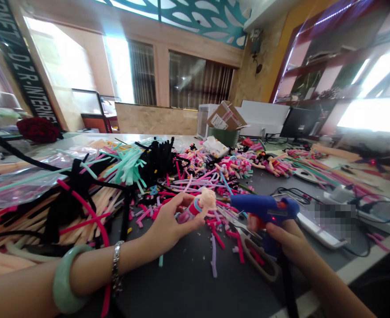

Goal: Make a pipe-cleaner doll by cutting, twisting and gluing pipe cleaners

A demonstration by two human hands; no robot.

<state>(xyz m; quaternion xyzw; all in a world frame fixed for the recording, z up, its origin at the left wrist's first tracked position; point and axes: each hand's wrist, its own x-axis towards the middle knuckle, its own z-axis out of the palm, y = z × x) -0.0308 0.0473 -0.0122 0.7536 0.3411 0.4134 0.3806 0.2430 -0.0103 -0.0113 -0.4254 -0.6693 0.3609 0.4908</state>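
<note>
My left hand (171,223) grips a small pipe-cleaner doll (195,208) with a fluffy peach head and a pink and blue body. My right hand (284,240) is wrapped around the handle of a blue hot glue gun (264,208). A small red light glows on its body. The gun's metal nozzle points left at the doll's head, a short gap from it. Under the gun lie scissors with brown handles (259,260), partly hidden by my right hand.
Heaps of cut pipe cleaners in black, mint, pink and peach (155,170) cover the dark table (184,282). Finished small figures (234,165) lie behind them. Black cables (376,207) run at the right. A plastic bag (25,181), cardboard box (226,115) and monitor (299,123) stand nearby.
</note>
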